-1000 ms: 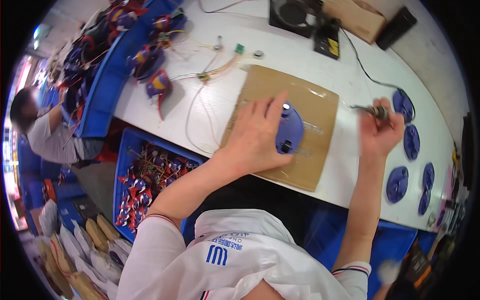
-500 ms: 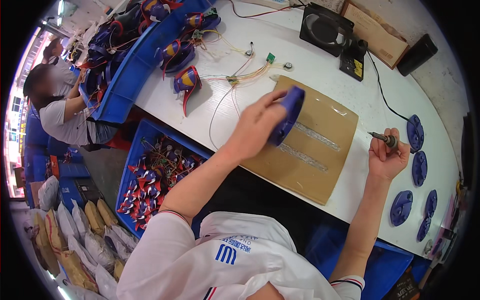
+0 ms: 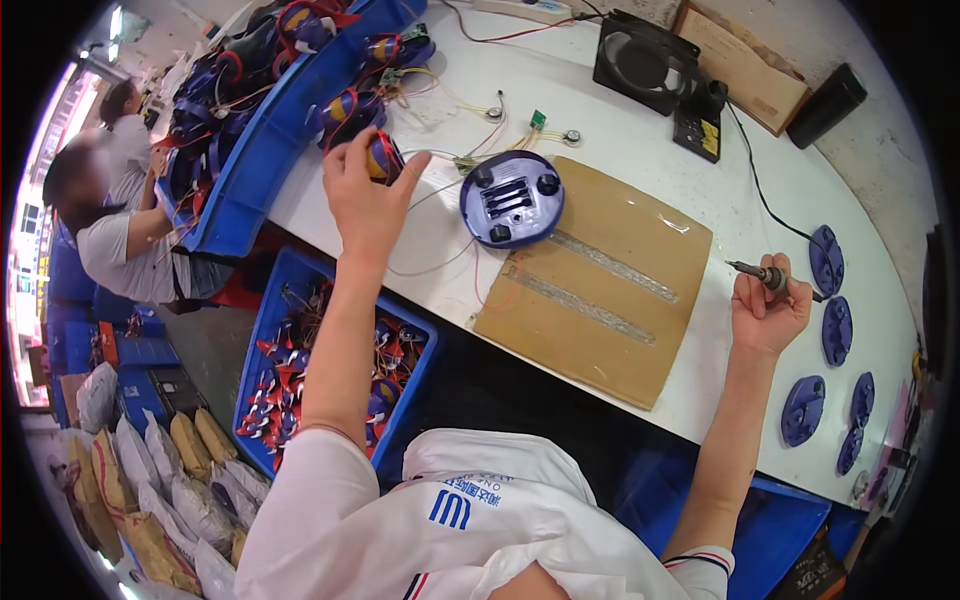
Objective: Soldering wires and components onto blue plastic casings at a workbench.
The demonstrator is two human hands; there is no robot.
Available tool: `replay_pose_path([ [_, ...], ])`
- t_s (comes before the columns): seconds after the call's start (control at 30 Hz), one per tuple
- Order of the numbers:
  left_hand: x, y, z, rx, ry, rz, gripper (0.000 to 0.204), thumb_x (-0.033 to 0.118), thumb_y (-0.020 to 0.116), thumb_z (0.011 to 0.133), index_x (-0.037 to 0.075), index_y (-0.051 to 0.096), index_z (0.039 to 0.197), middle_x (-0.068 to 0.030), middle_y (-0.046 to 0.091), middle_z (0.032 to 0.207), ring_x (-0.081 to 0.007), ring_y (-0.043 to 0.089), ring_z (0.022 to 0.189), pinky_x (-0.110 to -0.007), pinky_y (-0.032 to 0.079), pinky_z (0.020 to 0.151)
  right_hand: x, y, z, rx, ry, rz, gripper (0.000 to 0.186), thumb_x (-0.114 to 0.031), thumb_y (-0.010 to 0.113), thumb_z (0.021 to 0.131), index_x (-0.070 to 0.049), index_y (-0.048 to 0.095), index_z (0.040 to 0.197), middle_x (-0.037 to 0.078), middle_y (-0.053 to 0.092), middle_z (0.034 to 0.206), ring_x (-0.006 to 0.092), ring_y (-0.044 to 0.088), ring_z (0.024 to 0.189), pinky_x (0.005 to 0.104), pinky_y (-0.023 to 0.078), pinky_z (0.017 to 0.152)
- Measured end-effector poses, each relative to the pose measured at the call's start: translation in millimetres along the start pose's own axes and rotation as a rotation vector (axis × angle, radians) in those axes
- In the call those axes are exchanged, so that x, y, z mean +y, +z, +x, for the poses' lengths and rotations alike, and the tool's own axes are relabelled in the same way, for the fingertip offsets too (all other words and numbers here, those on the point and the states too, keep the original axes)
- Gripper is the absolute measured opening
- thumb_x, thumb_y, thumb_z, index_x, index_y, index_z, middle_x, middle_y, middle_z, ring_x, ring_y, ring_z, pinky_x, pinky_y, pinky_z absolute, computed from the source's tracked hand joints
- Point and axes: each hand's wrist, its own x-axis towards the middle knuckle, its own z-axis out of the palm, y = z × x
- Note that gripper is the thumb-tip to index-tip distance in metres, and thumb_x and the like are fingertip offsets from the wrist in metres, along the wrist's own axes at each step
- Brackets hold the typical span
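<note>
Over the left of the table, my left hand (image 3: pixel 362 205) spreads around a purple, yellow and red toy part (image 3: pixel 383 160). Its fingers lie along the part's far side, while the thumb stands off from it. An oval purple base (image 3: pixel 512 200) lies at the left edge of the cardboard sheet (image 3: pixel 620 350), showing a slotted compartment and dark round feet. Thin wires with a small green circuit board (image 3: pixel 538 120) and a round disc (image 3: pixel 571 137) lie behind it. My right hand (image 3: pixel 770 310) grips a soldering iron (image 3: pixel 757 271), tip pointing left, above the table's right side.
Several purple bases (image 3: pixel 803 411) lie along the right. A black fan (image 3: pixel 648 58) stands at the back. Blue bins (image 3: pixel 245 190) with toy parts flank the table's left, one below its edge (image 3: pixel 418 395). Another person (image 3: pixel 120 250) sits beyond.
My left hand has set the purple base down on the cardboard's left edge and moved left to the toy part. My right hand still holds the soldering iron in nearly the same place.
</note>
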Motion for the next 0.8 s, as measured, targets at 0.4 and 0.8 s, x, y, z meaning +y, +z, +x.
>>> replay_pose_path([
  [0.4,29,60,8,-0.058,0.49,0.158,0.066,0.04,0.082,0.059,0.026,0.061,0.121,-0.0115,0.048,0.128,-0.0349,0.038,0.124,-0.055,0.027,0.096,-5,2,1,-0.058,0.011,-0.038,0.018,-0.016,0.05,0.076,-0.003,0.053,0.089,0.005,0.048,0.072,0.0078,0.024,0.038,0.0223,0.018,0.039],
  [0.8,180,147,-44,-0.47,0.903,-0.574,0.046,0.016,0.073,0.074,0.002,0.059,0.115,-0.0157,0.059,0.114,-0.0293,0.055,0.103,-0.038,0.045,0.086,-11,65,67,0.078,-0.007,0.045,0.014,-0.012,0.056,0.074,-0.013,0.046,0.064,0.0,0.048,0.057,0.0077,0.025,0.043,0.0216,0.017,0.04],
])
